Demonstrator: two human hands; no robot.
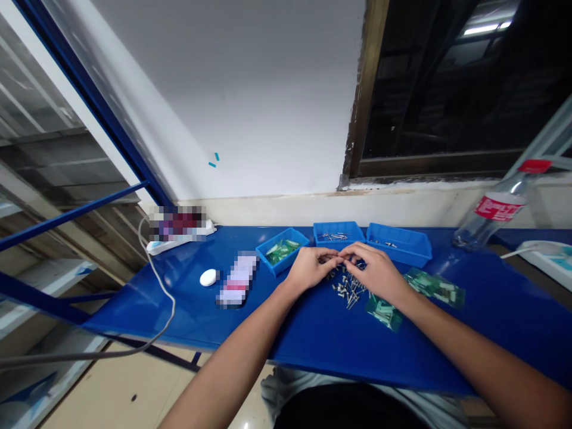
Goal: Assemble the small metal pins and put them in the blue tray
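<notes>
My left hand (pixel 313 266) and my right hand (pixel 373 271) meet at the fingertips above a pile of small metal screws (pixel 347 291) on the blue table (pixel 308 333). The fingers of both are pinched together; whatever they hold is too small to make out. Behind them stand three blue bins: the left one (pixel 267 268) has green packets in it, the middle one (pixel 338 226) long metal pieces, and the right one (pixel 413 253) a few small metal pieces. Green plastic packets (pixel 383 314) lie beside and beyond my right forearm.
A phone-like object (pixel 239 280), blurred out, and a white round item (pixel 208 277) lie at left. A power strip (pixel 181 242) with a grey cable sits at the back left. At right stand a tilted plastic bottle (pixel 491 211) and a white device (pixel 549 259).
</notes>
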